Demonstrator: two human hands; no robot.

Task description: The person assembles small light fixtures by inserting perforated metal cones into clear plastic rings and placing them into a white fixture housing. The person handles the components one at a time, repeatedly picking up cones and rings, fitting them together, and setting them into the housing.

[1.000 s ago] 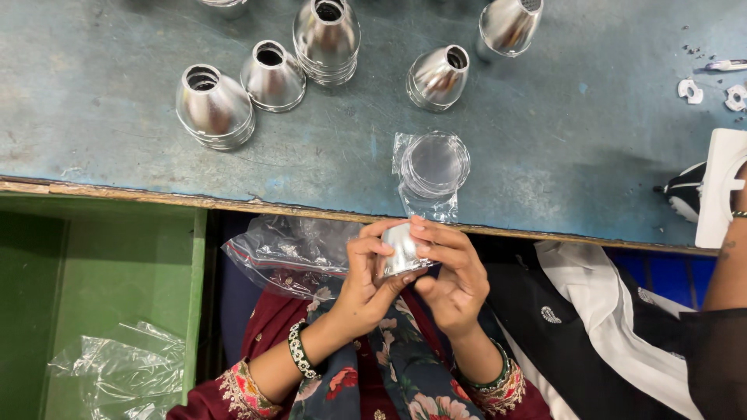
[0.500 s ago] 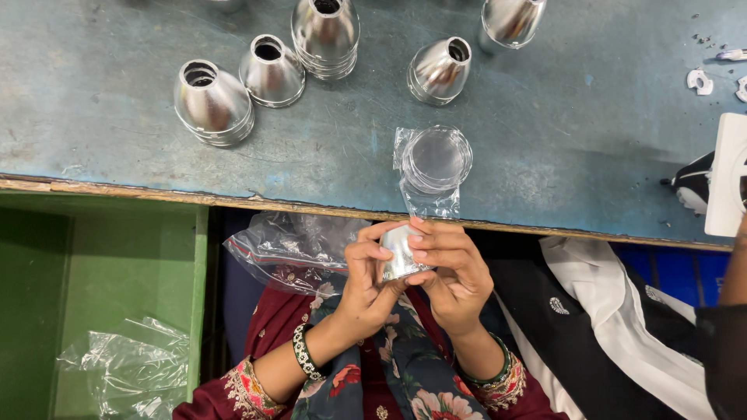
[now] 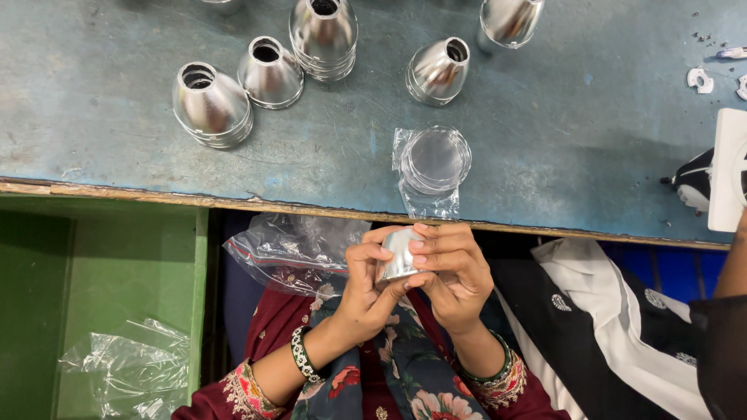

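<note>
Left hand (image 3: 366,284): grip tight on small shiny metal cup (image 3: 398,253)
Right hand (image 3: 454,268): grip tight on it too — near blue worktop (image 3: 560,155) edge

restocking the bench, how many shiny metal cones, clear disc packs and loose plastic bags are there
shiny metal cones on the table: 5, counting nested stacks as one
metal piece held in both hands: 1
clear disc pack: 1
loose plastic bags: 2
total: 9

A small assembly workshop is indicated by a scuffed blue workbench (image 3: 117,148), where rows of shiny metal reflector cones (image 3: 212,105) are set out at 12 o'clock and bagged clear discs (image 3: 433,162) beside them.
</note>
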